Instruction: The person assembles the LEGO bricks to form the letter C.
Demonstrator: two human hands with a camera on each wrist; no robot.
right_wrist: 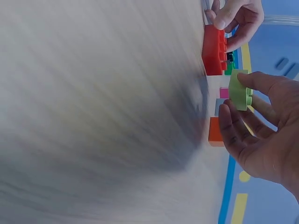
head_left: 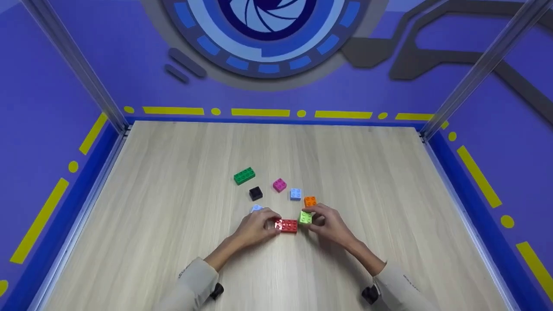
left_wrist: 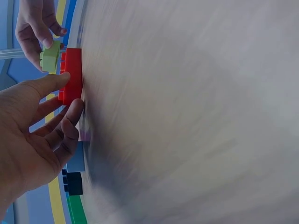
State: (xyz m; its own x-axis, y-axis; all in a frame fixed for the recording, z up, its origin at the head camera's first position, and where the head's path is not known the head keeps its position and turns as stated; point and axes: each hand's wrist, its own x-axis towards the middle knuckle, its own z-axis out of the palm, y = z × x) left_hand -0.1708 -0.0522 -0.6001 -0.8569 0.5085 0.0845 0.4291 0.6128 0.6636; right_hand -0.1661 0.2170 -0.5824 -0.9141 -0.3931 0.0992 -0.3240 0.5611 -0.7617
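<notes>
Above the table (head_left: 173, 181), the right hand (head_left: 332, 224) pinches a lime brick (head_left: 305, 217).

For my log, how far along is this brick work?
No bricks look joined yet. In hand: left hand holds the red brick, right hand pinches the lime brick, apart from it. Apparently remaining: green, black, pink, orange and two blue bricks, separate on the table.
</notes>
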